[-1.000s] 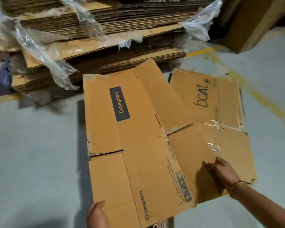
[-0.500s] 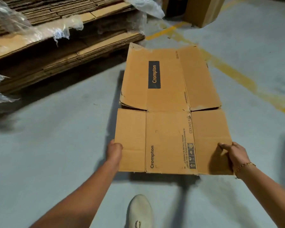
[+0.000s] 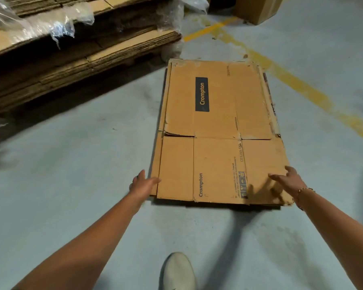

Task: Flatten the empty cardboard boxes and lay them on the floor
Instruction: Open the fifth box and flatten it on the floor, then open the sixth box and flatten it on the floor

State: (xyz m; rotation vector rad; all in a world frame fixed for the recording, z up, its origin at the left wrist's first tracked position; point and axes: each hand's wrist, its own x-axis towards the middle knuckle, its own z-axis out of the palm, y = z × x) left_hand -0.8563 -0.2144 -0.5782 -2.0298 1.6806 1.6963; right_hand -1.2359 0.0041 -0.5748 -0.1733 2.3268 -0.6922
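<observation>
Left of the flattened box (image 3: 216, 135) and beyond it, a stack of cardboard sheets (image 3: 71, 59) draped in torn plastic wrap (image 3: 50, 24) sits on the floor (image 3: 61, 185). The left hand (image 3: 144, 184) hovers at the box's near left corner, fingers released and stretched toward the edge. The box lies flat on the floor atop other flattened cardboard. The right hand (image 3: 288, 181) spreads open over its near right corner, grasping nothing. A yellow line (image 3: 298, 88) runs past the box's right side.

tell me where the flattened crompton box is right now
In the head view the flattened Crompton box lies on the grey floor, right of the cardboard stack and left of the yellow line.
</observation>
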